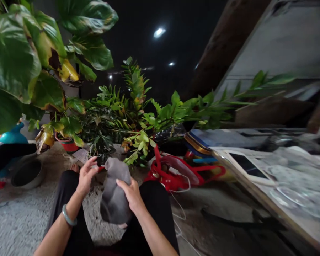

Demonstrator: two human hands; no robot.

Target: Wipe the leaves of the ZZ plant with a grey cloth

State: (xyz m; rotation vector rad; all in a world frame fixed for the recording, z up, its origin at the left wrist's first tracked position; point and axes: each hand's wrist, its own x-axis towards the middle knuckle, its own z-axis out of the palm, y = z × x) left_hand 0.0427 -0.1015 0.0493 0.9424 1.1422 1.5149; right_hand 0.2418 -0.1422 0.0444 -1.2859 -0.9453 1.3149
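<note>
A grey cloth [115, 199] hangs in a soft, creased bundle over my lap. My right hand [133, 195] grips its right side, thumb on top; the other fingers are hidden behind the fabric. To the left of the cloth and apart from it, my left hand [87, 175] is raised with its fingers spread and nothing in them. A pale bangle [68, 216] circles my left wrist. Just beyond the hands stand leafy green plants [138, 142].
A red bag [176, 174] with a white cable [188, 183] sits right of my knees. Further right, a table bears a white-framed tablet-like device [248, 165]. On the left are a dark round basin [28, 174], a red pot [69, 144] and a large-leaved plant [13, 53].
</note>
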